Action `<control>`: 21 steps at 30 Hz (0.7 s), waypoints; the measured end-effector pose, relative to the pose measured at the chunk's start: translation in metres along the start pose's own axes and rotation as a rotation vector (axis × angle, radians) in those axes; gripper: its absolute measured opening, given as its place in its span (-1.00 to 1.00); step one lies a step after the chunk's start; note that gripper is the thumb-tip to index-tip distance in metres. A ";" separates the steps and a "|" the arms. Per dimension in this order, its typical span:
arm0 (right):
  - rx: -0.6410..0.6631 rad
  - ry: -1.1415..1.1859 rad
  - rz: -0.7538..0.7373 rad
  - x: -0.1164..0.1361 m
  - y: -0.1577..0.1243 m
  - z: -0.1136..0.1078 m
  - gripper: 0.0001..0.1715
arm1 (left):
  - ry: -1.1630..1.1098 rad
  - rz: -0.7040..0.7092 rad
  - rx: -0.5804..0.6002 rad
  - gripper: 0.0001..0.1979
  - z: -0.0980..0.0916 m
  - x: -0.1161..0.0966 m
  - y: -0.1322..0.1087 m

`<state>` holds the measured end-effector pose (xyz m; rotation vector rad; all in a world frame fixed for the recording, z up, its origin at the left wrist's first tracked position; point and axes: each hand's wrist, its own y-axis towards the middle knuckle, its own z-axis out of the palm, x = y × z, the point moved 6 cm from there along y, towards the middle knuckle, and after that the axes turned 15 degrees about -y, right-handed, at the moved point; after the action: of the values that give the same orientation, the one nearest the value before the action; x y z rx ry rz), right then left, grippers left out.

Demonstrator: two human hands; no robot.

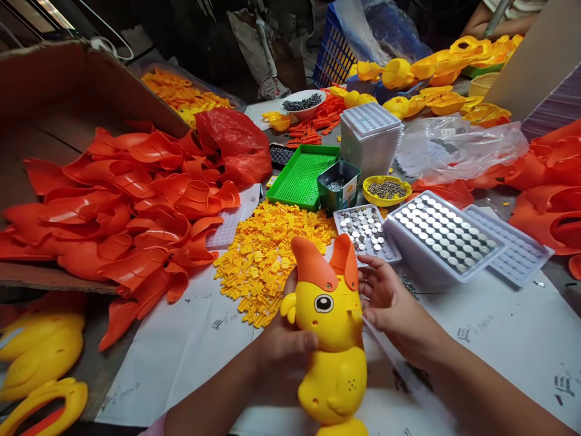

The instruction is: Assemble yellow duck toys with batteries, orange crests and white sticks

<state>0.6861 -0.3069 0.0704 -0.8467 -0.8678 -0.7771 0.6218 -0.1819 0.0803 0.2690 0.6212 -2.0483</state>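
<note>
A yellow toy duck (333,375) with a round printed eye and an orange two-part beak (315,266) stands in front of me, beak up. My left hand (290,342) grips its head from the left, thumb across the front and the other fingers hidden behind. At the opposite edge of the head, my right hand (385,303) has bent fingers and its thumb against the toy. A small yellow piece (353,313) juts from the head near that thumb. A pale, blurred streak runs down from there; I cannot make out what it is.
Loose yellow plastic pieces (261,266) are heaped behind the duck. Orange beak parts (136,206) fill a cardboard box (91,85) at left. White trays of silver discs (445,233), a green tray (299,175) and a yellow dish of screws (385,190) stand beyond. Someone's arm (490,24) shows far right.
</note>
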 end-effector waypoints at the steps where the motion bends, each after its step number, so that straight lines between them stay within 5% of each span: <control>1: 0.011 0.020 0.020 0.000 0.000 0.001 -0.03 | -0.015 -0.020 -0.013 -0.22 -0.002 0.001 0.000; 6: 0.054 0.047 0.066 -0.003 0.001 0.003 -0.10 | -0.075 -0.050 -0.043 -0.24 -0.006 0.003 -0.002; 21: 0.108 -0.025 0.051 -0.013 -0.004 0.008 0.25 | -0.109 0.036 0.016 -0.05 0.004 0.001 0.008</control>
<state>0.6741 -0.2987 0.0631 -0.7809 -0.8989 -0.6709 0.6283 -0.1884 0.0803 0.1758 0.5296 -2.0198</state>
